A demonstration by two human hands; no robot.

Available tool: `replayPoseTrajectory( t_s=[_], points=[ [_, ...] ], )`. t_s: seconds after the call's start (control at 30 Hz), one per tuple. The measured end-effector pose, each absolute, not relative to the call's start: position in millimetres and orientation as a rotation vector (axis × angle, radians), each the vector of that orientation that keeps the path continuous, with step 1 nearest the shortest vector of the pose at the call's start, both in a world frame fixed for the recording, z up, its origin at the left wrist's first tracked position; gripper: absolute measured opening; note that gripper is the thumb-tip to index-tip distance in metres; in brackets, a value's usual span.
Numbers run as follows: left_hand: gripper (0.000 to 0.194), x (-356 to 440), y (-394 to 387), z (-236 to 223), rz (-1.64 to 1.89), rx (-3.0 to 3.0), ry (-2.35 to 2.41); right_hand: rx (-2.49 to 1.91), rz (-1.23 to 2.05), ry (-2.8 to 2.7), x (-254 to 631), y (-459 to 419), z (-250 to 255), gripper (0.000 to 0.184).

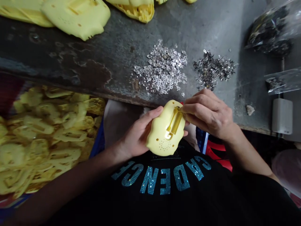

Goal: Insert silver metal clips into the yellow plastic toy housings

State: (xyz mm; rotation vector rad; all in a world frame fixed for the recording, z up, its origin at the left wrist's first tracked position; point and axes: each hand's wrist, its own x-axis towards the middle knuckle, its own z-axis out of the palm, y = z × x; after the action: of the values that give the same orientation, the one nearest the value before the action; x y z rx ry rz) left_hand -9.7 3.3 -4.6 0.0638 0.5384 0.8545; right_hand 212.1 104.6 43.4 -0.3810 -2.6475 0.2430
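Note:
My left hand [136, 135] cups a pale yellow plastic shell [162, 133] from below, its inner side facing up with a slot and small holes. My right hand [207, 111] is closed in a pinch at the shell's upper right edge, pressing on something small at the slot that I cannot make out. Both hands hover over my lap, just in front of the worn grey table edge [98, 91].
Two heaps of small shiny metal parts lie on the table: a silver heap [162, 70] and a darker heap [211, 69]. More yellow shells [75, 17] rest at the back. A bin of yellow shells [47, 131] sits at my left. Plastic bags [270, 28] and a white box [282, 116] are at right.

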Motion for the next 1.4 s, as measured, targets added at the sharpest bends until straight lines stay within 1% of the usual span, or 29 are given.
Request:
replayPoseTrajectory(
  t_s=[0.3,0.47,0.63,0.7,0.93,1.07,1.2,1.3,1.4],
  points=[
    [0.055,-7,5,-2,0.888,0.043,0.524,-0.469,0.354,-2.581,215,97,39,0.022],
    [0.062,-5,6,0,0.884,0.023,0.511,-0.577,0.380,-2.485,215,92,34,0.027],
    [0.072,-12,5,-4,0.836,0.046,0.478,-0.489,0.300,-2.499,212,89,28,0.037],
    [0.073,-14,5,-6,0.814,0.057,0.464,-0.496,0.290,-2.481,212,87,26,0.040],
    [0.064,-7,3,-2,0.955,0.077,0.518,-0.666,0.382,-2.344,215,79,24,0.033],
    [0.069,-4,1,1,0.967,0.101,0.530,-0.634,0.235,-2.368,216,75,20,0.034],
    [0.067,-3,-2,3,1.014,0.109,0.582,-0.578,0.082,-2.394,217,73,16,0.040],
    [0.076,-1,-5,3,1.063,0.145,0.607,-0.610,0.096,-2.387,218,71,14,0.043],
    [0.084,0,-6,4,1.089,0.189,0.621,-0.631,0.106,-2.354,220,70,13,0.042]
  ],
)
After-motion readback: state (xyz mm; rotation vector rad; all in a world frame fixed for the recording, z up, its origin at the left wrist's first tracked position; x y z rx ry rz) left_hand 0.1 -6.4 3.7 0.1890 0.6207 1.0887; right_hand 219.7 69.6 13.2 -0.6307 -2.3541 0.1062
